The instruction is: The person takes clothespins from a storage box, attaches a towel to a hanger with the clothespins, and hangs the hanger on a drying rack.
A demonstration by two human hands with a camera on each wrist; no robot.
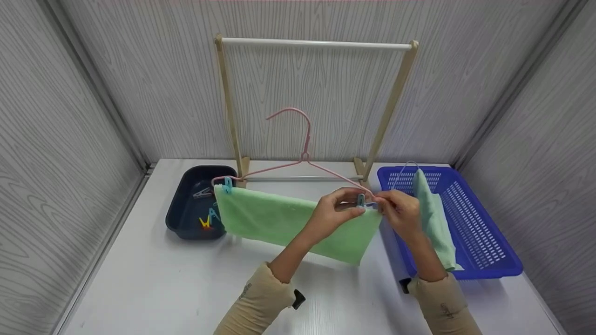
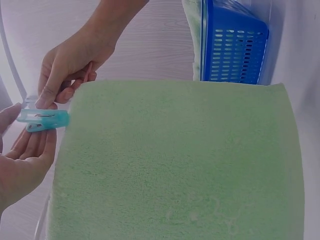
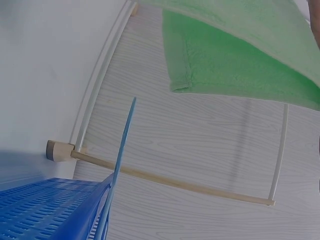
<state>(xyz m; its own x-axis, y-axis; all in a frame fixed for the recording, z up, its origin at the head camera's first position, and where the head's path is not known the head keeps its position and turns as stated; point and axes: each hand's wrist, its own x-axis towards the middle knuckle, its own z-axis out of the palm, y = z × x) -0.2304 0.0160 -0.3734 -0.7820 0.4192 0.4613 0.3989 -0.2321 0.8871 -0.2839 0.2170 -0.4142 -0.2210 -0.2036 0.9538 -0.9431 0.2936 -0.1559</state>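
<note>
- One green cloth hangs along the pink hanger, above the surface.
- Left grip pinches a blue clothespin at the cloth's edge.
- Right grip holds the hanger's right end.

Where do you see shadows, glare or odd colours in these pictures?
Head view: soft shadow on the white table beside the blue basket, pale glare between the sleeves; left wrist view: hazy, brightest near the upper left, the green towel muted; right wrist view: bluish, with a dim band down the wood-grain wall.
</note>
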